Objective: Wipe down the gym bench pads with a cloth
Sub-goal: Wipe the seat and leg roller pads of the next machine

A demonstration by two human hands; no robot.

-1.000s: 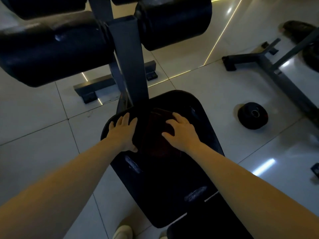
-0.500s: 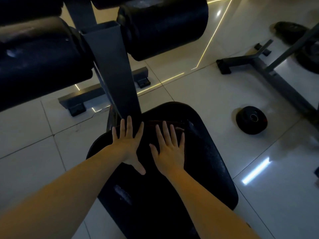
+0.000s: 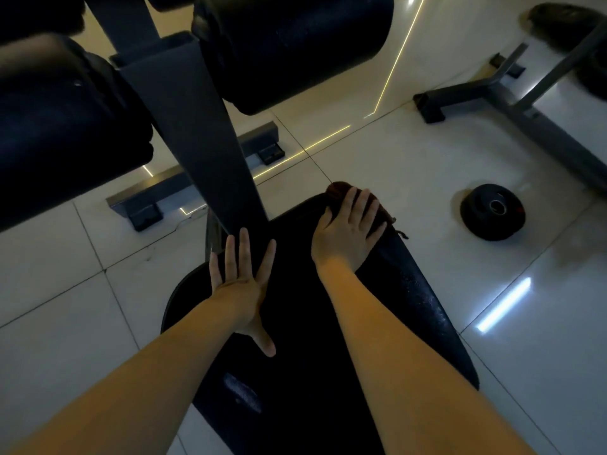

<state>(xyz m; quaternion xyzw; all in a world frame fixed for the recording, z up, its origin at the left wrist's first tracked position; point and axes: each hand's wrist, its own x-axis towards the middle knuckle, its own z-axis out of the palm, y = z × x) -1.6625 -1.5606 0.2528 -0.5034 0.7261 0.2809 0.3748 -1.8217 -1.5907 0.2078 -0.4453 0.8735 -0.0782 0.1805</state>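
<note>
At the far right corner of the bench pad (image 3: 312, 356), our right hand (image 3: 348, 231) presses a dark cloth (image 3: 338, 191) down with straight fingers — its frayed edge pokes past the rim. Our left hand (image 3: 241, 280) lies flat on the pad, fingers spread wide, just beside the grey post (image 3: 197, 142).

cloth (image 3: 336, 191) mostly hidden under right hand (image 3: 348, 231); bench pad (image 3: 312, 362) cut off at bottom edge.

Glossy white floor tiles (image 3: 377, 165), dimly lit. Black weight plate (image 3: 491, 211) lying flat on tiles at right. Grey metal equipment frame (image 3: 538, 126) at upper right. Bright strip-light reflection (image 3: 504, 305) on tile nearby.
</note>
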